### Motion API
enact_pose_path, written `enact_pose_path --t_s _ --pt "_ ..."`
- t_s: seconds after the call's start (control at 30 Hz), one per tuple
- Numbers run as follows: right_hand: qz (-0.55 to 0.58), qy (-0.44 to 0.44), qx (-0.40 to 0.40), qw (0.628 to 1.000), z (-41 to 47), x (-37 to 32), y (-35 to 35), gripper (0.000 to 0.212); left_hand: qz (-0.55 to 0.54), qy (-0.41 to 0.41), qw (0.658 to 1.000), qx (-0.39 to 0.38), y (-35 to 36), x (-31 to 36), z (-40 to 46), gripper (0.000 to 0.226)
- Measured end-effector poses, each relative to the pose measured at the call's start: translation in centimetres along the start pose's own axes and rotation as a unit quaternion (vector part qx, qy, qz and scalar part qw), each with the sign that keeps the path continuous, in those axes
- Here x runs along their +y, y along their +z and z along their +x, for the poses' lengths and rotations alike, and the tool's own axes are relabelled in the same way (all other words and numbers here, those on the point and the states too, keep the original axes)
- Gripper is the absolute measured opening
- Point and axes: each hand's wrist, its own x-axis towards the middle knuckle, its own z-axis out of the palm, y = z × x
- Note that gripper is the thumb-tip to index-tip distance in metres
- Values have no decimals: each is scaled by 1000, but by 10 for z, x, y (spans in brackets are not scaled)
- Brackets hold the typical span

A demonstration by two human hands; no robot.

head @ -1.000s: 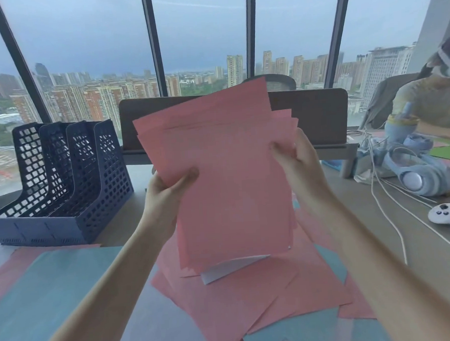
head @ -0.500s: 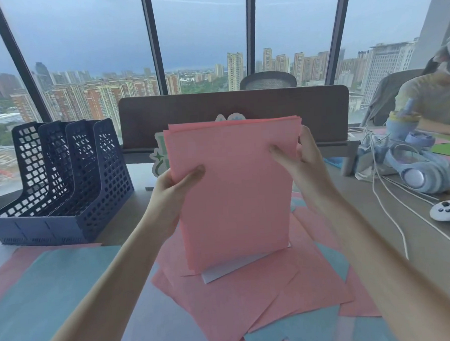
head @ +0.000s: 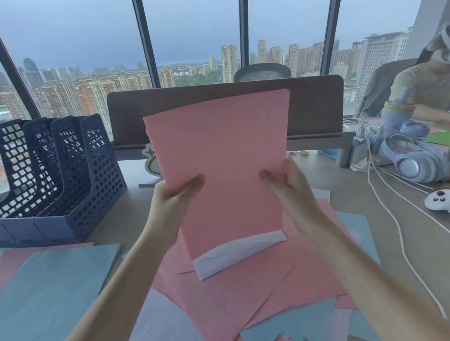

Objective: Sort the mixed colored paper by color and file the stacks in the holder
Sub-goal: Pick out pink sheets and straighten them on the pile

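I hold a stack of pink paper [head: 226,157] upright over the desk, its bottom edge resting on loose sheets. My left hand [head: 174,199] grips its left edge, thumb on the front. My right hand [head: 288,184] grips the right edge the same way. A white sheet [head: 238,251] curls out under the stack's foot. More pink sheets [head: 251,291] lie mixed with blue sheets [head: 292,323] beneath. A blue stack [head: 48,297] lies at the left over pink ones. The dark blue file holder [head: 62,173] stands at the far left with nothing in its slots.
A brown desk divider [head: 317,105] runs behind the stack, with a small green-and-white sign [head: 151,161] at its foot. To the right are headphones [head: 416,165], white cables [head: 393,213], a white controller [head: 447,203] and another person [head: 428,92].
The fanned pink sheets have been squared into one even stack. Both hands slid lower along its side edges, and the stack now leans a little to the right.
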Motion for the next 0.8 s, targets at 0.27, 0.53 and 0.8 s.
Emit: enact_pose_path --t_s 0.27,0.53,0.8 --pt "-130 113 -56 984 -24 60 -9 20 122 -88 989 17 -6 -45 -7 5" --pt "-554 172 -128 804 -16 89 -60 34 183 -237 954 5 -41 -56 16 13" --pt "-374 199 -87 902 -11 85 -56 57 212 -333 919 -8 -45 -91 11 19"
